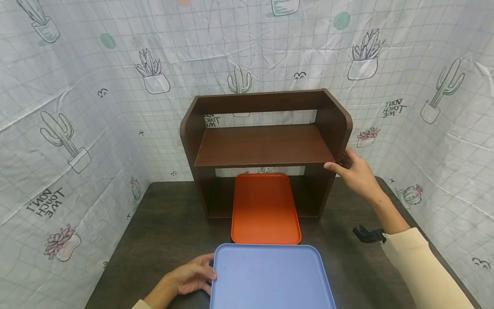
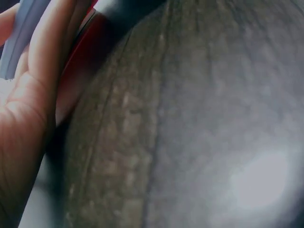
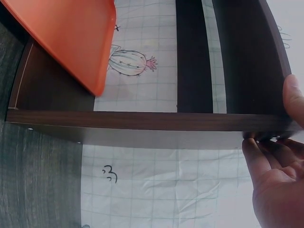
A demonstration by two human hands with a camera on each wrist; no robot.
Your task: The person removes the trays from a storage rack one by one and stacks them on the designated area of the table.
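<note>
At the bottom of the head view, my left hand (image 1: 194,274) holds a light blue tray (image 1: 270,274) by its left edge, thumb over the rim and fingers beneath. That pinch on the blue tray's edge (image 2: 21,38) also shows in the left wrist view. My right hand (image 1: 356,174) grips the right side panel of a dark brown two-tier shelf (image 1: 266,146). In the right wrist view its thumb and fingers (image 3: 256,159) lie on opposite sides of that panel. An orange tray (image 1: 266,210) is partly inside the lower compartment, its near end sticking out at the front.
The shelf stands on a dark wood-grain table (image 1: 173,227). White grid cloth with cactus drawings (image 1: 115,77) surrounds the table at the back and sides. A black band (image 1: 368,234) hangs at the right wrist, by the cream sleeve.
</note>
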